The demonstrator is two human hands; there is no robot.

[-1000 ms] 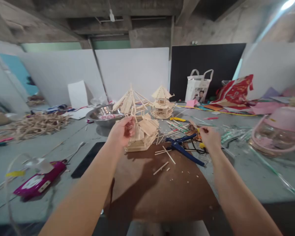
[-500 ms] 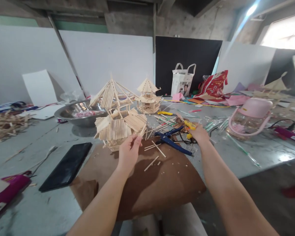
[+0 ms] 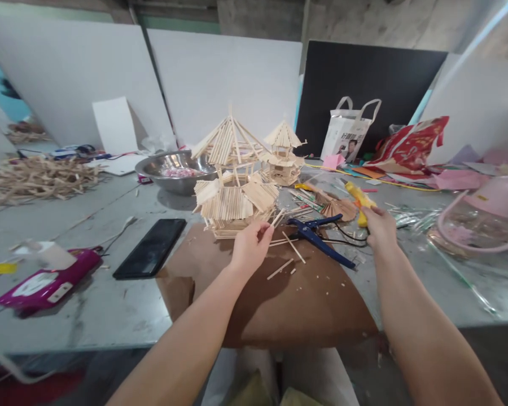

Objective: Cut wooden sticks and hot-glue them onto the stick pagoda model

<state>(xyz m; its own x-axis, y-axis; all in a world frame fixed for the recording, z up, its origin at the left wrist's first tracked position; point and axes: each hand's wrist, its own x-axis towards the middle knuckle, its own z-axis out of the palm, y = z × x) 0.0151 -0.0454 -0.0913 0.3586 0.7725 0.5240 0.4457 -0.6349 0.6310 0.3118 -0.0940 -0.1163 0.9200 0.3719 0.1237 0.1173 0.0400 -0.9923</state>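
Observation:
My left hand (image 3: pixel 250 248) pinches a thin wooden stick (image 3: pixel 277 217) just in front of a small stick-built pavilion model (image 3: pixel 232 206) that stands on a brown paper sheet (image 3: pixel 279 293). My right hand (image 3: pixel 379 227) is closed on a yellow glue gun (image 3: pixel 361 201), lifted a little above the table with its black cord trailing. Blue cutting pliers (image 3: pixel 319 239) lie between the two hands, with several loose sticks (image 3: pixel 292 248) beside them.
Two taller stick pavilions (image 3: pixel 232 144) (image 3: pixel 283 152) and a steel bowl (image 3: pixel 171 169) stand behind. A black phone (image 3: pixel 150 248) and a magenta packet (image 3: pixel 46 279) lie left. A stick heap (image 3: pixel 38 177) is far left, a pink jug (image 3: pixel 486 217) right, bags (image 3: pixel 349 135) at back.
My right hand has raised the yellow glue gun off the table. My left hand stays pinched on the stick by the model. The camera view swung back to the left.

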